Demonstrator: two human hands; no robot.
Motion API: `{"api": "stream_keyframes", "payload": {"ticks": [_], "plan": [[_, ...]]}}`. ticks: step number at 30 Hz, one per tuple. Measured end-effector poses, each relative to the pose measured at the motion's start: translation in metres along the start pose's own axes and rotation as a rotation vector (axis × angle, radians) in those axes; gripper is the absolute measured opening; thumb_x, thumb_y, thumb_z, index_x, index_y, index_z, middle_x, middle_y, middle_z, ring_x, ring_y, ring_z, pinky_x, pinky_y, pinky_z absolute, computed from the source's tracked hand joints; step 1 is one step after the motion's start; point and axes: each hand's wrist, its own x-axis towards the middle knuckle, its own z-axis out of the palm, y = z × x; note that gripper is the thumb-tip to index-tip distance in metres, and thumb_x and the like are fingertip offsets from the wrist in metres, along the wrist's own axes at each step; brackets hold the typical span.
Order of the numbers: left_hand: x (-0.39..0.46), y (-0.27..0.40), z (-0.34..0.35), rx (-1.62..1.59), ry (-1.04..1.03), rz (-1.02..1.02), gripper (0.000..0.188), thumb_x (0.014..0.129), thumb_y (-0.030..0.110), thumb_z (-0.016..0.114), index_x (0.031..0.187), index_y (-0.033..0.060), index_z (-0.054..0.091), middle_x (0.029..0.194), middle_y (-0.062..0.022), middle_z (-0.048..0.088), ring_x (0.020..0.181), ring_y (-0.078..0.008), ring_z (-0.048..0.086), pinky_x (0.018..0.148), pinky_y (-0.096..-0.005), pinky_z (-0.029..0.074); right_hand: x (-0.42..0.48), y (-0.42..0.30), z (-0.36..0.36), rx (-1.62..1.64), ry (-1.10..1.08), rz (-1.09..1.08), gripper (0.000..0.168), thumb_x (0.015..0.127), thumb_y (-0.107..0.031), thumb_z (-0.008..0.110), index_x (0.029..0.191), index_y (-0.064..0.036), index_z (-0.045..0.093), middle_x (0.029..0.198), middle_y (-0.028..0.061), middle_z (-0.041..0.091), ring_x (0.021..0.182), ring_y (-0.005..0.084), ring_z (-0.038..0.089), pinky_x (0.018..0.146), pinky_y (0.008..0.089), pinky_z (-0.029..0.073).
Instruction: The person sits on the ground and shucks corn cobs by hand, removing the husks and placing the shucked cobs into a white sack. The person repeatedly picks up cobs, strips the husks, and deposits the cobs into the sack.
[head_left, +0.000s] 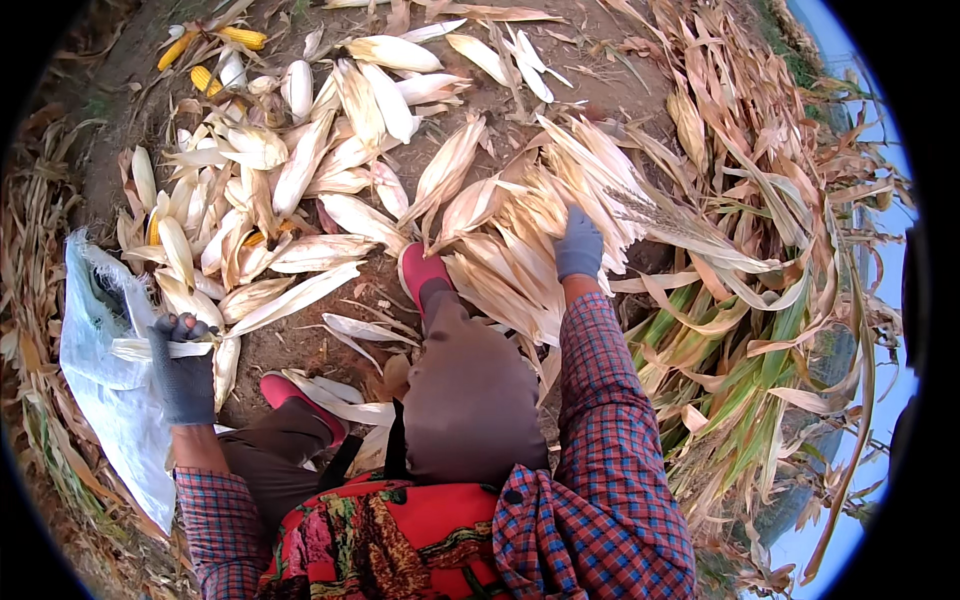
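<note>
My left hand (182, 367), in a grey glove with bare fingertips, is curled around a pale strip of corn husk (136, 349). It is beside a white woven sack (112, 390) whose frayed mouth gapes open. My right hand (579, 244), also gloved in grey, reaches down onto a heap of dry corn husks (517, 277). Its fingertips are partly hidden there, so whether they grip a husk is unclear. Between the hands, a large pile of corn ears in their husks (300, 169) lies on the soil.
Bare yellow corn cobs (244, 37) lie at the upper left. Dry corn stalks (757, 187) are stacked along the right, some leaves still green (780, 352). More dry stalks (34, 300) line the left edge. My red shoes (421, 271) stand among loose husks.
</note>
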Motion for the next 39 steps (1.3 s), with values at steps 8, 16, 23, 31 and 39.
{"api": "stream_keyframes", "payload": {"ticks": [8, 16, 23, 31, 39], "plan": [[0.003, -0.005, -0.008, 0.027, 0.017, 0.032, 0.031, 0.099, 0.032, 0.048, 0.104, 0.003, 0.056, 0.096, -0.0149, 0.062, 0.085, -0.0214, 0.059, 0.083, -0.0335, 0.049, 0.001, 0.016, -0.037, 0.106, -0.054, -0.137, 0.033, 0.072, -0.013, 0.069, 0.1, -0.009, 0.053, 0.097, 0.0145, 0.063, 0.09, 0.0337, 0.062, 0.078, 0.0432, 0.048], [0.002, -0.004, -0.006, 0.056, -0.033, 0.021, 0.032, 0.098, 0.033, 0.049, 0.104, 0.0023, 0.055, 0.096, -0.0151, 0.062, 0.086, -0.0215, 0.059, 0.084, -0.0335, 0.048, -0.06, -0.015, -0.078, 0.155, -0.268, -0.347, 0.038, 0.072, -0.01, 0.069, 0.107, -0.011, 0.054, 0.098, 0.0124, 0.063, 0.092, 0.0316, 0.06, 0.082, 0.0416, 0.045], [-0.002, -0.005, -0.002, 0.118, 0.013, 0.009, 0.029, 0.098, 0.028, 0.051, 0.109, 0.0021, 0.055, 0.103, -0.0151, 0.062, 0.094, -0.0217, 0.059, 0.088, -0.0367, 0.048, -0.103, -0.018, -0.07, 0.324, -0.328, -0.143, 0.038, 0.072, -0.014, 0.068, 0.107, -0.006, 0.054, 0.096, 0.0156, 0.064, 0.089, 0.0367, 0.062, 0.077, 0.0447, 0.048], [-0.014, 0.009, 0.064, 0.548, -0.1, 0.404, 0.02, 0.092, 0.005, 0.046, 0.11, -0.0005, 0.054, 0.081, -0.0042, 0.054, 0.08, -0.0137, 0.055, 0.081, -0.0282, 0.045, -0.032, -0.036, -0.169, 1.092, -0.312, -0.043, 0.056, 0.077, -0.022, 0.074, 0.123, 0.001, 0.054, 0.107, 0.0116, 0.065, 0.098, 0.0184, 0.061, 0.087, 0.0309, 0.046], [-0.031, 0.032, 0.145, 0.774, -0.487, 0.39, 0.039, 0.089, 0.013, 0.056, 0.125, 0.0018, 0.051, 0.102, -0.0052, 0.057, 0.087, -0.012, 0.055, 0.078, -0.0234, 0.045, 0.006, -0.17, -0.315, 1.279, -0.377, -0.346, 0.049, 0.077, -0.017, 0.074, 0.119, 0.002, 0.056, 0.105, 0.0072, 0.065, 0.093, 0.0131, 0.06, 0.084, 0.028, 0.048]]}}
